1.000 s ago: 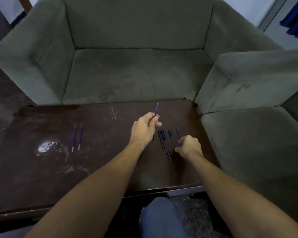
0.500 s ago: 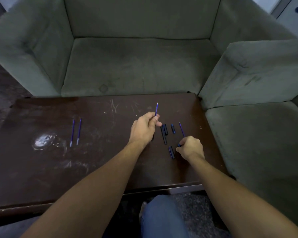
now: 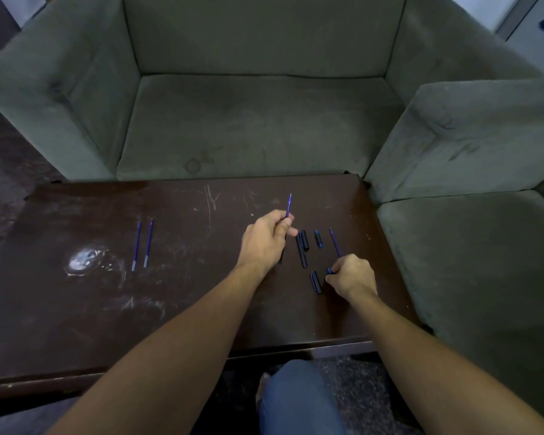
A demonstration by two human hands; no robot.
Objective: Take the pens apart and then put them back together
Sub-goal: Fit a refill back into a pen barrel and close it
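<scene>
Barely anything has shifted: the left hand (image 3: 264,243) still pinches a blue refill (image 3: 288,205) upright, while the right hand's (image 3: 354,276) fingers close on another refill (image 3: 335,243) at the table's (image 3: 201,309) three o'clock, beside black pen pieces (image 3: 302,248). Disassembly looks finished.

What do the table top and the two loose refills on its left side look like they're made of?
Table top: dark brown wood or veneer, apparently varnished, since it shows pale scratches and a glare patch. Two refills: thin blue tubes, probably plastic; too small to be sure.
</scene>
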